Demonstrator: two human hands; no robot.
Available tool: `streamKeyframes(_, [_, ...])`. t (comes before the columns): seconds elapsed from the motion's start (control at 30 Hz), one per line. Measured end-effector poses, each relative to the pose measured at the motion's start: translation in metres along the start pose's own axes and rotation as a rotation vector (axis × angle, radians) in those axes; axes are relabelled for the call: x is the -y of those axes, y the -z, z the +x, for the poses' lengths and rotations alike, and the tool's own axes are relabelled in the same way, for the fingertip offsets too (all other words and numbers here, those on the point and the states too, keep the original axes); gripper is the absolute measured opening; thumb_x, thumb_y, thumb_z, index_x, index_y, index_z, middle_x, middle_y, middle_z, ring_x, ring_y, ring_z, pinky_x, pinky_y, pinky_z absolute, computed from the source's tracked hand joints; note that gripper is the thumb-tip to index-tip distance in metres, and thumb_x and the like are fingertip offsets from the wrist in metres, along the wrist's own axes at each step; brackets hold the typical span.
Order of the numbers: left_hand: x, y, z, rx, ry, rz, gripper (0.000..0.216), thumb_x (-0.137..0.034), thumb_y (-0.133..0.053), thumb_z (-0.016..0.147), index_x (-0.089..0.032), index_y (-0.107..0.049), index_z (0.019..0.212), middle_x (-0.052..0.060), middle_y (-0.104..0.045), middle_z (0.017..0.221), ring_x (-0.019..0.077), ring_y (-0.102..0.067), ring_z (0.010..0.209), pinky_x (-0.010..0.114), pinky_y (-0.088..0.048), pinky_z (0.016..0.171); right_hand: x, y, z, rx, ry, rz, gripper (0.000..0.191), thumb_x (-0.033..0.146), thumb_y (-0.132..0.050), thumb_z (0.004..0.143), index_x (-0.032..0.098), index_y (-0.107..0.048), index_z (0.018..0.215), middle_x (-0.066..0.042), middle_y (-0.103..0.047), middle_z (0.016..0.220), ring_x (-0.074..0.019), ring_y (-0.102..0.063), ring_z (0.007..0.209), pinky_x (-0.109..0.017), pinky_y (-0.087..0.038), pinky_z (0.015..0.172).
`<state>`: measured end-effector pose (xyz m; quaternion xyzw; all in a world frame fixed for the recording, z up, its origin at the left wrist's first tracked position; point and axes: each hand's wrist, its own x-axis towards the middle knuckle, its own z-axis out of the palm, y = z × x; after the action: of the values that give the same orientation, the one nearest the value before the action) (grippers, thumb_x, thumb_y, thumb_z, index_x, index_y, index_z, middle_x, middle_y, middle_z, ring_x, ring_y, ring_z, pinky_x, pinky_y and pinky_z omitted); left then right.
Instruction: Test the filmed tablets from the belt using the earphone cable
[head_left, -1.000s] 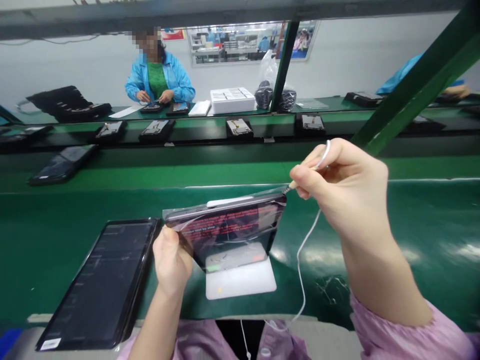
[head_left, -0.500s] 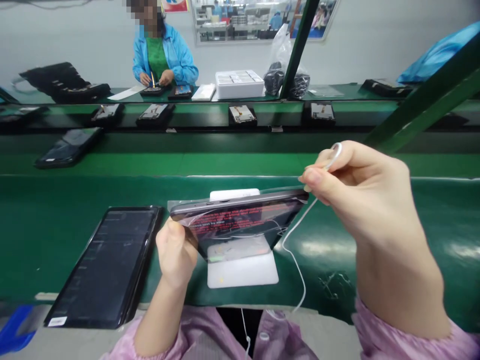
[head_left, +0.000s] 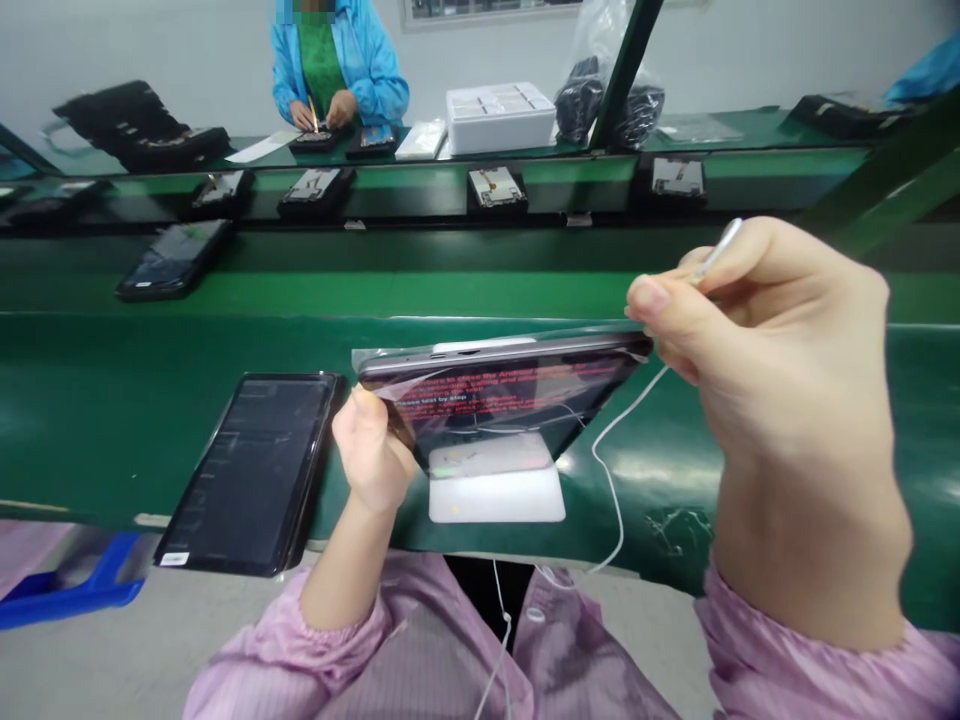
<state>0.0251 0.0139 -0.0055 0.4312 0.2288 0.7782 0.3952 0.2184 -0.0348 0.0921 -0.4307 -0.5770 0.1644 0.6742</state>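
In the head view my left hand (head_left: 375,450) grips the left end of a tablet (head_left: 510,400), with the thumb on its near edge. The tablet is tilted up, and red and white text shows on its film-covered screen. My right hand (head_left: 765,320) pinches a thin white cable (head_left: 616,490) at the tablet's right corner. The fingertips hide the cable's end, so I cannot tell whether it is in the tablet. A short stretch of cable sticks up over the forefinger; the rest hangs down to my lap. Below the tablet lies a white pad (head_left: 499,498).
A second tablet (head_left: 247,470), its screen dark, lies at the left on the green bench (head_left: 82,400). Farther back are another device (head_left: 176,258) and a line with several opened units (head_left: 495,188). A co-worker (head_left: 337,70) in blue works opposite. A green post slants at right.
The view has tipped down and shifted a little left. My left hand keeps its grip on the tablet. The cable above my right hand has gone from a curved loop to a straighter piece.
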Motion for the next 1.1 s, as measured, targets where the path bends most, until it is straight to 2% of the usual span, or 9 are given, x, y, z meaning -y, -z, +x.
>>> streamKeyframes(0.1, [-0.002,0.001,-0.001,0.03,0.007,-0.008,0.039,-0.059,-0.073,0.08,-0.02,-0.075,0.08,0.004,-0.073,0.086,0.026,-0.072,0.093,0.034,-0.06,0.079,0.003,-0.002,-0.004,-0.025,0.01,0.011,0.036,0.023,-0.084,0.071,0.021,-0.049,0.06,0.005,-0.055,0.06,-0.0119,-0.059,0.062,-0.029,-0.049,0.061])
streamKeyframes(0.2, [-0.005,0.003,0.0,0.033,0.062,-0.004,0.045,-0.063,-0.074,0.076,-0.019,-0.074,0.08,0.006,-0.074,0.088,0.0272,-0.071,0.096,0.038,-0.058,0.089,0.002,-0.004,-0.004,-0.023,0.039,0.008,0.034,0.021,-0.082,0.074,0.022,-0.05,0.061,0.005,-0.056,0.062,-0.0127,-0.06,0.062,-0.029,-0.05,0.061])
streamKeyframes(0.33, [-0.007,0.009,0.004,0.145,0.201,-0.016,0.048,-0.065,-0.07,0.079,-0.018,-0.075,0.087,0.008,-0.074,0.093,0.0299,-0.062,0.12,0.04,-0.051,0.103,-0.006,-0.005,0.0,-0.001,0.071,-0.016,0.034,0.031,-0.081,0.078,0.021,-0.052,0.063,0.003,-0.058,0.062,-0.0126,-0.059,0.06,-0.027,-0.048,0.057])
streamKeyframes(0.5, [-0.007,0.018,0.005,0.244,0.252,-0.002,0.05,-0.066,-0.064,0.084,-0.017,-0.076,0.089,0.01,-0.075,0.091,0.0302,-0.061,0.122,0.041,-0.053,0.1,-0.017,0.005,0.002,0.097,0.107,-0.039,0.032,0.045,-0.072,0.087,0.021,-0.065,0.067,-0.002,-0.064,0.073,-0.0144,-0.06,0.073,-0.029,-0.048,0.067])
streamKeyframes(0.6, [-0.007,0.019,0.004,0.221,0.261,-0.001,0.049,-0.065,-0.066,0.083,-0.018,-0.076,0.087,0.009,-0.075,0.091,0.0303,-0.062,0.12,0.041,-0.054,0.1,-0.013,0.008,0.003,0.087,0.107,0.015,0.026,0.044,-0.074,0.085,0.022,-0.069,0.072,-0.002,-0.064,0.076,-0.0136,-0.059,0.071,-0.029,-0.047,0.066])
streamKeyframes(0.7, [-0.008,0.018,0.002,0.165,0.277,-0.026,0.047,-0.065,-0.071,0.078,-0.019,-0.076,0.086,0.009,-0.075,0.093,0.0307,-0.064,0.118,0.041,-0.054,0.1,-0.006,0.004,0.004,0.048,0.09,0.023,0.017,0.032,-0.081,0.079,0.022,-0.069,0.072,0.0,-0.063,0.072,-0.0111,-0.055,0.06,-0.028,-0.046,0.058])
streamKeyframes(0.8, [-0.008,0.018,0.001,0.135,0.27,-0.054,0.045,-0.062,-0.074,0.077,-0.019,-0.076,0.089,0.009,-0.075,0.094,0.0309,-0.065,0.115,0.041,-0.054,0.099,-0.004,0.001,0.004,-0.009,0.133,0.007,0.022,0.024,-0.084,0.073,0.021,-0.064,0.065,0.001,-0.061,0.067,-0.0112,-0.055,0.058,-0.027,-0.047,0.054])
streamKeyframes(0.93, [-0.006,0.018,-0.001,0.127,0.253,-0.024,0.046,-0.063,-0.074,0.077,-0.018,-0.076,0.086,0.009,-0.075,0.088,0.0318,-0.066,0.112,0.042,-0.054,0.1,-0.011,0.0,-0.001,-0.084,0.172,0.015,0.027,0.028,-0.085,0.075,0.021,-0.061,0.066,0.002,-0.062,0.066,-0.0111,-0.057,0.057,-0.027,-0.046,0.054])
streamKeyframes(1.1, [-0.005,0.012,0.001,0.123,0.223,0.01,0.051,-0.067,-0.071,0.077,-0.018,-0.077,0.086,0.008,-0.075,0.087,0.0311,-0.067,0.112,0.043,-0.053,0.101,-0.019,-0.005,-0.004,-0.143,0.143,0.047,0.029,0.035,-0.086,0.073,0.022,-0.061,0.068,0.002,-0.065,0.069,-0.0118,-0.058,0.061,-0.028,-0.048,0.058])
